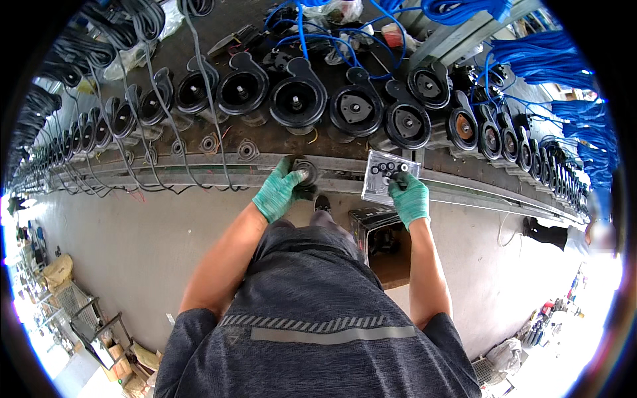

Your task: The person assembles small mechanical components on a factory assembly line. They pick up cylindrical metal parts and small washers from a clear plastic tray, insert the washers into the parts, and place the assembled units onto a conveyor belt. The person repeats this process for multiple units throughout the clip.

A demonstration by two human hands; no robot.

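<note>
My left hand [275, 194], in a green glove, grips a dark round metal part [307, 172] at the front edge of the workbench; the part is smeared by motion. My right hand [411, 201], also gloved in green, reaches over a clear plastic tray [375, 191]. Several small black ring-shaped parts [385, 168] lie in that tray. Its fingertips are drawn together among the rings, and whatever they pinch is hidden. Just beyond my hands stands a black round housing [297, 99] with a shaft end showing in its centre.
Long rows of similar housings [242, 89] curve away along the bench to both sides. Grey cables [211, 99] hang at the left, blue cable bundles [544, 61] at the right. Metal rails [478, 189] edge the bench. An open box [388, 255] stands below.
</note>
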